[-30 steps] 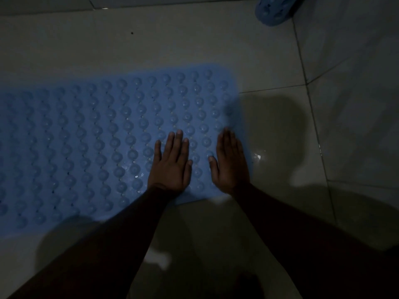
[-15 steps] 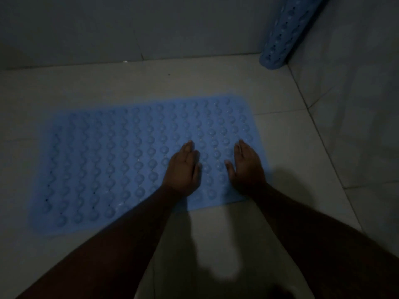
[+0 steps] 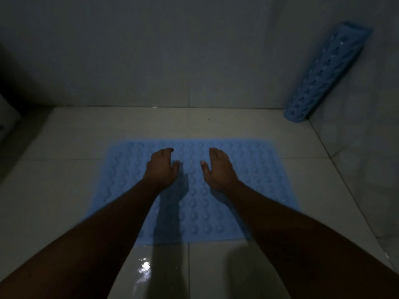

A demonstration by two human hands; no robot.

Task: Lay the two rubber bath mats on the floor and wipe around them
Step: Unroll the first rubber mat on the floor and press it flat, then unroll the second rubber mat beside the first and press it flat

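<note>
Both hands are now reaching farther across the flat mat (image 3: 254, 169) than half a second ago, when they were pressing palms-down near its closer edge; the head camera is also tilting up more, so the back wall (image 3: 172, 50) is filling the upper half of the view. The left hand (image 3: 160, 167) is hanging over the far middle of the mat, fingers loose and bending slightly downward, gripping nothing. The right hand (image 3: 218, 169) is sitting just beside it toward 3 o'clock, well apart from the mat's right edge, fingers together and nearly straight, thumb pointing toward the left hand, also released. A shadow is falling on the mat under the left wrist, and whether either palm is actually touching the rubber is not clear in this dim light. The flat mat is lying blue and bumpy on the tiled floor (image 3: 64, 190), with its long edges running from 9 to 3 o'clock and both forearms crossing its near edge. The rolled mat (image 3: 323, 76) is standing tilted at 2 o'clock of the view, its lower end resting on the floor in the corner and its upper end leaning toward 1 o'clock against the side wall, well apart from the flat one. A bright wet glare spot (image 3: 145, 266) is shining on the floor at 6 o'clock, just beside the left forearm. Something pale (image 3: 6, 119) is showing at the 9 o'clock edge, too dark to identify.
</note>
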